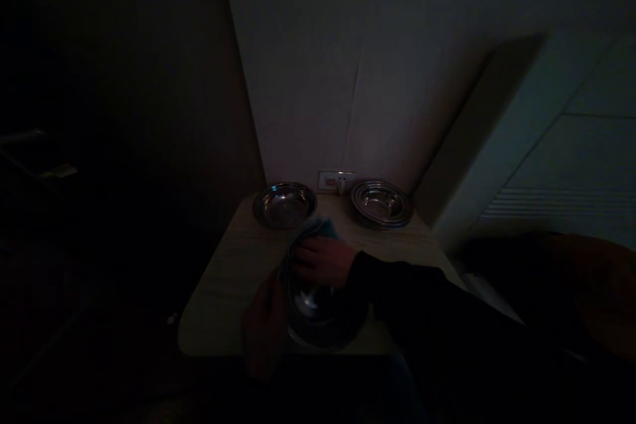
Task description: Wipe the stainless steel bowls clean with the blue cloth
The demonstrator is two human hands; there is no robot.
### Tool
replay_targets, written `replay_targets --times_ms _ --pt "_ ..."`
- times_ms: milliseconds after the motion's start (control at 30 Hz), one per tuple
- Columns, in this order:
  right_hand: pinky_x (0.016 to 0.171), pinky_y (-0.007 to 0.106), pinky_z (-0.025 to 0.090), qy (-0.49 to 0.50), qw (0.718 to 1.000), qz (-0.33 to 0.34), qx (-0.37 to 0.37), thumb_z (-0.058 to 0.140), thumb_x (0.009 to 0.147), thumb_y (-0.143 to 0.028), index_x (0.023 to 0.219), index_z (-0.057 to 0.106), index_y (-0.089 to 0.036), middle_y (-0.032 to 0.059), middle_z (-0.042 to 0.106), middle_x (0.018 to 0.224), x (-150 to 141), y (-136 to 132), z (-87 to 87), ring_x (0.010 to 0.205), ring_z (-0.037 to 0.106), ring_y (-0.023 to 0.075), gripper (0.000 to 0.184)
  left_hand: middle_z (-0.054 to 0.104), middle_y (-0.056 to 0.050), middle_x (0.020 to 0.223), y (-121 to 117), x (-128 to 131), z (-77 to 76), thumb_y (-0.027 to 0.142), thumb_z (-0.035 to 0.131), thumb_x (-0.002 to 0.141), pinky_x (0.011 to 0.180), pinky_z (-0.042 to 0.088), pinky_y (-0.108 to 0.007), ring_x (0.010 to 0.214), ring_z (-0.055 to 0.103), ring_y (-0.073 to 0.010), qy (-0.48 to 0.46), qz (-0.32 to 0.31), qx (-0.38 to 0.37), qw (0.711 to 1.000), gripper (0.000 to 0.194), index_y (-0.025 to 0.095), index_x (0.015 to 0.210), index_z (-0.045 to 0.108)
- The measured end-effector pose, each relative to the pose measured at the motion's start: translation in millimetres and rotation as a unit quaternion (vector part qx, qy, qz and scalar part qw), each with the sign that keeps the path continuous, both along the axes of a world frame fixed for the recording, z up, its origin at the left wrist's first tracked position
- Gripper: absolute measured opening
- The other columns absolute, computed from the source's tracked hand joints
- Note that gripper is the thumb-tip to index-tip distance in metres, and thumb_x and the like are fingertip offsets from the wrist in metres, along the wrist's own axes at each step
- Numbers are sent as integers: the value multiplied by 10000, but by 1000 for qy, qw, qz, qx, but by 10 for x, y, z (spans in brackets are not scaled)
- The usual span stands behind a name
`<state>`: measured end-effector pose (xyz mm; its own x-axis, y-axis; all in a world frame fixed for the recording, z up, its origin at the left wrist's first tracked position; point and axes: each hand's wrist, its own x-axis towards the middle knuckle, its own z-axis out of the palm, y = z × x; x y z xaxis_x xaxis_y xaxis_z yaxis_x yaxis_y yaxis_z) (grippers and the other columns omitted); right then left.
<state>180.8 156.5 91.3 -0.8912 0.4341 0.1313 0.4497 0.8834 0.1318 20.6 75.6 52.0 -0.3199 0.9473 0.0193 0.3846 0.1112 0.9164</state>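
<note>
A shiny metal bowl (325, 324) is at the near side of a small wooden table, tilted or flat I cannot tell in the dim light. My left hand (265, 324) grips its left rim. Over the bowl's far left edge, my right hand (322, 261) presses a bluish cloth (322, 228), fingers closed on it. Part of the cloth is hidden under that hand, and my right forearm covers the bowl's right side.
At the table's (223, 291) back left stands a metal bowl (285, 205); at the back right is a stack of metal bowls (381, 204). Behind them, a wall socket (330, 180) holds a white plug (341, 186). A pale cabinet (566, 146) is on the right.
</note>
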Motion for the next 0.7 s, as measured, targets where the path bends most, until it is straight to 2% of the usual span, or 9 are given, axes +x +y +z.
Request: replay_targets --times_ms 67,100,267,333,400,467,533,600,700 --pt "829 347 384 -6 999 28 -44 359 936 -268 1093 546 -226 82 546 1131 -91 24 -14 1059 434 192 247 652 -72 1116 8 -27 0 410 418 808 831 473 -292 1013 601 -225 1 3 -8 1000 406 191 1079 628" --pt "832 355 385 -11 998 9 -67 377 928 -257 1073 558 -218 86 555 1122 -93 21 -33 1061 441 198 235 652 -78 1114 10 -38 3 399 418 807 836 471 -293 1014 600 -227 2 5 -10 1000 402 183 1071 632" --pt "653 366 451 -21 975 -191 -114 457 815 -100 899 623 -92 197 614 958 154 -228 -173 898 562 267 186 648 -84 1120 2 0 15 360 427 807 864 454 -286 1040 587 -223 -5 38 3 999 375 182 1065 633" --pt "569 312 457 -14 962 -227 -150 544 751 -138 877 633 -101 160 650 847 180 -424 -220 764 608 243 159 650 -70 1117 -4 36 11 386 439 808 858 456 -295 1036 588 -227 -11 39 3 999 371 211 1076 628" --pt "542 247 458 4 956 -221 -195 588 724 -193 891 639 -157 70 673 782 81 -603 -253 690 626 186 178 653 -63 1112 -6 55 -1 408 440 810 857 456 -317 1029 590 -238 -14 36 -6 999 372 230 1079 625" --pt "589 188 467 34 952 -207 -225 551 767 -211 971 619 -212 2 681 839 -103 -703 -273 740 632 130 215 652 -69 1112 -4 48 -25 410 427 815 871 447 -335 1028 589 -245 -13 33 -18 999 377 223 1075 626" --pt "712 172 469 66 949 -209 -227 487 820 -187 1111 551 -224 1 651 1016 -277 -702 -282 891 606 107 301 647 -74 1120 -4 21 -60 405 414 818 895 434 -329 1043 581 -239 -16 22 -15 1000 380 208 1060 631" --pt "807 241 462 83 947 -227 -214 445 852 -180 1183 497 -208 54 587 1147 -348 -620 -287 1032 542 150 336 641 -80 1132 -12 -8 -101 397 410 815 915 421 -315 1058 572 -228 -23 14 -1 1000 387 189 1056 631" --pt "789 395 469 80 938 -275 -196 401 860 -143 1123 535 -164 158 544 1159 -240 -436 -305 1100 474 266 296 632 -102 1144 -34 -21 -162 374 399 813 914 423 -311 1065 568 -225 -21 27 -4 999 412 150 1080 619"
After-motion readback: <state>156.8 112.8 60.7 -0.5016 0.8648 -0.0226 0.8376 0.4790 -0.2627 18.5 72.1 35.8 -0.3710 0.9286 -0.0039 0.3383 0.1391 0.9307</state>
